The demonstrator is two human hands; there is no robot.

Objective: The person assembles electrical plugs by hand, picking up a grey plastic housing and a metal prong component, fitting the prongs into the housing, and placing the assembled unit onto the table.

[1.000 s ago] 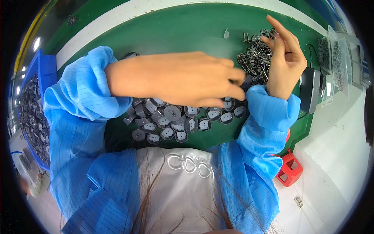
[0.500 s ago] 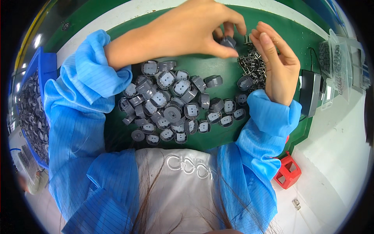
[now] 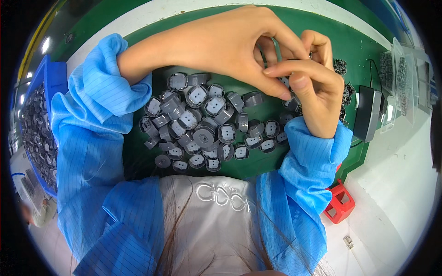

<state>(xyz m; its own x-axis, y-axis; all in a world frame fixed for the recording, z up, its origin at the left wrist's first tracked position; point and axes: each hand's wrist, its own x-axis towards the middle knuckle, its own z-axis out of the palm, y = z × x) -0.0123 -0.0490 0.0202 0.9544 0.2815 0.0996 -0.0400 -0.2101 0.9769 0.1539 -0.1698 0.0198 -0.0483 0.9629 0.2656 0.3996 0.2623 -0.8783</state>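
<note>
Grey round part (image 3: 276, 48) mostly hidden, both hands' grip, left hand (image 3: 230, 43), right hand (image 3: 313, 87), clamped on it

Bright, even overhead light; sharp centre, fisheye-bent edges, dark corners.

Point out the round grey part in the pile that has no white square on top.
The plain grey disc in the middle of the pile on the green mat: its top shows only a small centre hub, while its neighbours show white squares.
</note>
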